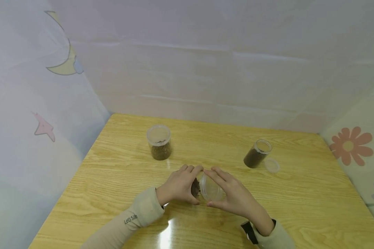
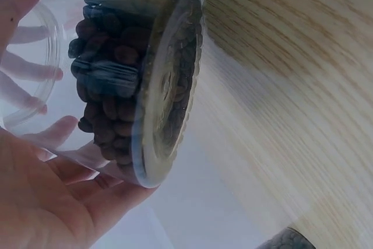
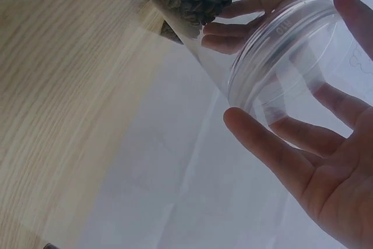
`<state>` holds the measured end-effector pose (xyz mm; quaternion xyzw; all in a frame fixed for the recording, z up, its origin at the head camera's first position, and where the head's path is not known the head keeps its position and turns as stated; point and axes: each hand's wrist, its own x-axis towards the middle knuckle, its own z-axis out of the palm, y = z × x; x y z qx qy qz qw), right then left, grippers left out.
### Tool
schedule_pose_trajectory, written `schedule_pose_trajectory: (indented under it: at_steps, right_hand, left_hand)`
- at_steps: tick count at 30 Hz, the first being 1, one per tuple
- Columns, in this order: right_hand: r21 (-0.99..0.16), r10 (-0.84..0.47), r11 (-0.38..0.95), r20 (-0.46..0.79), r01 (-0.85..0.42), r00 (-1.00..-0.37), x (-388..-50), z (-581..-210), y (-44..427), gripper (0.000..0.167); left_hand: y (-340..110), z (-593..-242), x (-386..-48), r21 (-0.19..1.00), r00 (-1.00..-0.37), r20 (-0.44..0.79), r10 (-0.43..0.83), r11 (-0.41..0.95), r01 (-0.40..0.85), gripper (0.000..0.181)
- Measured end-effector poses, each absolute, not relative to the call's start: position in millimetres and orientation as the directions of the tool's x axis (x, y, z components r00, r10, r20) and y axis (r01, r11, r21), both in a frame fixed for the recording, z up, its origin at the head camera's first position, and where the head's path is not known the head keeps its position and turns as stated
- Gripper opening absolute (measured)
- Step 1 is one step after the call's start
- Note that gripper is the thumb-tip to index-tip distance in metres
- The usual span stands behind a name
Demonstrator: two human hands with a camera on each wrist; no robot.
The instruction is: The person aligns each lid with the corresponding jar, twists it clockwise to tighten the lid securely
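A clear jar lies tipped on its side above the table, part-filled with dark, bean-like pieces. My left hand grips its body near the filled end, fingers on the far side and thumb on the near side. My right hand spans the other end, fingertips and thumb around the clear round lid. In the right wrist view, fingertips touch the ridged rim. Whether the lid is loose or still seated on the jar, I cannot tell.
A wider clear jar, part-filled with dark pieces, stands at the back left. Towards the back right stands a narrower jar with dark contents; a clear disc-shaped lid lies beside it. Printed cloth hangs behind the wooden table.
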<state>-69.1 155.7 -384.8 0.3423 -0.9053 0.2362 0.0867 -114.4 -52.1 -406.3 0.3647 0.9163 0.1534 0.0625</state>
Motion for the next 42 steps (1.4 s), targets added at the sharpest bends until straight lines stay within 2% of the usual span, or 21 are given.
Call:
schedule_pose_trajectory:
  at_steps: [10, 23, 29, 34, 42]
  right_hand:
    - [-0.365, -0.550, 0.671, 0.339, -0.646, -0.763, -68, -384, 156, 0.090]
    - [-0.420, -0.479, 0.668, 0.389, -0.614, -0.787, -65, -381, 163, 0.093]
    - [-0.437, -0.430, 0.694, 0.385, -0.572, -0.817, -64, -379, 170, 0.082]
    - [-0.432, -0.415, 0.699, 0.406, -0.571, -0.814, -64, -379, 174, 0.072]
    - [-0.430, -0.384, 0.717, 0.413, -0.549, -0.826, -62, -382, 182, 0.066]
  left_hand:
    - [-51, -407, -118, 0.387, -0.721, 0.024, 0.692, 0.659, 0.645, 0.095]
    - [-50, -417, -124, 0.559, -0.728, 0.105, 0.677, 0.565, 0.607, 0.096]
    - [-49, -422, -128, 0.655, -0.743, 0.140, 0.654, 0.502, 0.565, 0.093]
    - [-47, -428, -131, 0.713, -0.757, 0.179, 0.629, 0.447, 0.540, 0.094]
    - [-44, -432, -136, 0.809, -0.802, 0.226, 0.553, 0.351, 0.471, 0.098]
